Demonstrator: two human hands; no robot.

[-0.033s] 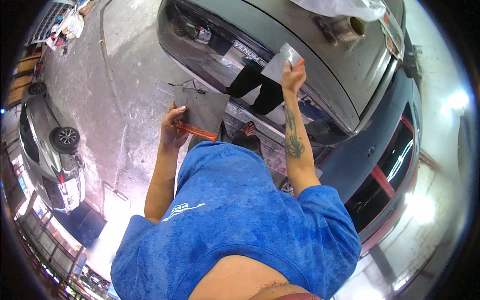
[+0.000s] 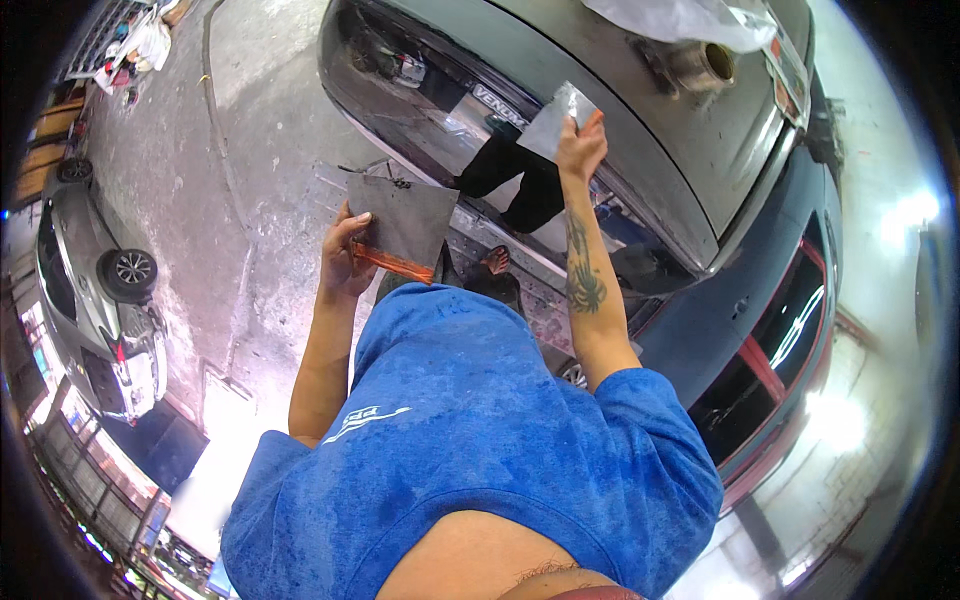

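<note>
My left hand (image 2: 345,250) is closed on the edge of a dark grey flat board (image 2: 405,220), thumb on top. A rough orange-brown strip runs along the board's near edge. My right hand (image 2: 582,147) grips a thin silver metal putty spreader (image 2: 550,118), its fingertips marked with orange. The spreader is over the edge of a grey car (image 2: 660,150) in front of me; whether it touches the car I cannot tell. A dark glossy part of the car below mirrors dark shapes.
On the car stand an open-ended cylinder (image 2: 705,65) and a translucent plastic sheet (image 2: 690,22). A blue-grey car (image 2: 730,290) with red window frames is at the right. A silver car (image 2: 80,290) is parked at far left on the stained concrete floor (image 2: 280,90).
My right hand with the spreader has shifted very slightly left and up. The left hand and board stay in place.
</note>
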